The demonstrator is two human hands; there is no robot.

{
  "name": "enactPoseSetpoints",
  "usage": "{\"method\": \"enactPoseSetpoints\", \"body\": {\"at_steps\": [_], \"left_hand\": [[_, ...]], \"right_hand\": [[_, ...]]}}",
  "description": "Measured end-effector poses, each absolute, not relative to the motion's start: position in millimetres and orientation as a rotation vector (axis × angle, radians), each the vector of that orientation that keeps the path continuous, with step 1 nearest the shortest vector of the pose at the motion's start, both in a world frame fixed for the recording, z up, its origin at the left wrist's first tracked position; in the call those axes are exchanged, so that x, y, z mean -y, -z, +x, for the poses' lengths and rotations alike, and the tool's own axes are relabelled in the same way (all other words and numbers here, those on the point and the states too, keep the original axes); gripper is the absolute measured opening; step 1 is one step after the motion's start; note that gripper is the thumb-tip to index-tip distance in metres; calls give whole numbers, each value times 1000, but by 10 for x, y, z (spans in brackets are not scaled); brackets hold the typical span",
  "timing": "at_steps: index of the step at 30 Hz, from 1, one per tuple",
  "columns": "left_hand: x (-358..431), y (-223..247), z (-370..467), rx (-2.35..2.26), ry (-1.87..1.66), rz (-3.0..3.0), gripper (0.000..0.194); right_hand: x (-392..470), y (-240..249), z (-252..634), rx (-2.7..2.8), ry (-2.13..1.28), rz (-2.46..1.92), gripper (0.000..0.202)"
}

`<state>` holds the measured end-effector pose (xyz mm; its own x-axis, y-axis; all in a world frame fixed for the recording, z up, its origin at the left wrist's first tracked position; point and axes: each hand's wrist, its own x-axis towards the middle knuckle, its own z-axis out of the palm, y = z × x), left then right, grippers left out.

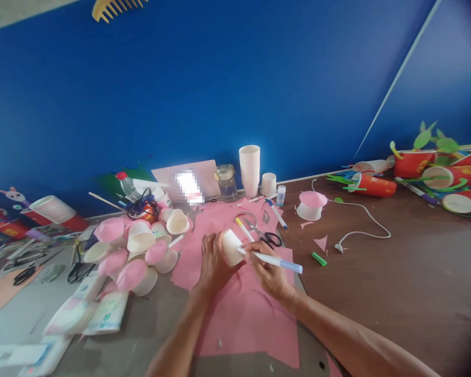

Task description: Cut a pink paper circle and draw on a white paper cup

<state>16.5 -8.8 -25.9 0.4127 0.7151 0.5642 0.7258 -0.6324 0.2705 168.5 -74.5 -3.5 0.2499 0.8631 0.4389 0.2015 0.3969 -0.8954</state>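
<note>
A white paper cup (231,248) is tilted on its side above pink paper (251,319), with my left hand (212,262) wrapped round its left and lower side. In my right hand (269,275) is a white marker with a pale blue end (277,260), gripped like a pen. Its tip points at the cup's wall and seems to touch it; any mark there is too small to make out. Just beyond the hands lie black-handled scissors (270,239) and a marker with a yellow end (244,229).
Several cups with pink paper tops (131,275) crowd the left. A tall stack of white cups (249,170) stands behind, beside a glass jar (226,180). On the brown table are a pink-topped cup (312,205), a white cable (377,214) and a green piece (319,259).
</note>
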Motion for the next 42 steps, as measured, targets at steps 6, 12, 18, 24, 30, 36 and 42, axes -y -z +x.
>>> {"method": "enactPoseSetpoints", "body": {"at_steps": [6,12,18,24,30,36,42], "left_hand": [[79,281,174,1336,1052,-2616,80],[72,285,190,1291,1056,-2583,80],[83,271,209,1290,1093,-2566,79],[95,235,206,1295,1068,-2582,80],[103,205,218,1263,1035,-2547,78],[104,203,212,1267,1011,-2545,80],[81,248,190,1221,1023,-2554,83]], "right_hand": [[731,71,1678,1318,-534,-1121,10],[721,76,1690,1385,-464,-1174,14],[740,40,1680,1396,-445,-1167,12],[748,47,1679,1384,-485,-1129,12],[722,91,1684,1387,-419,-1189,15],[734,80,1692,1446,-468,-1122,12],[715,115,1705,1323,-517,-1177,13]]}}
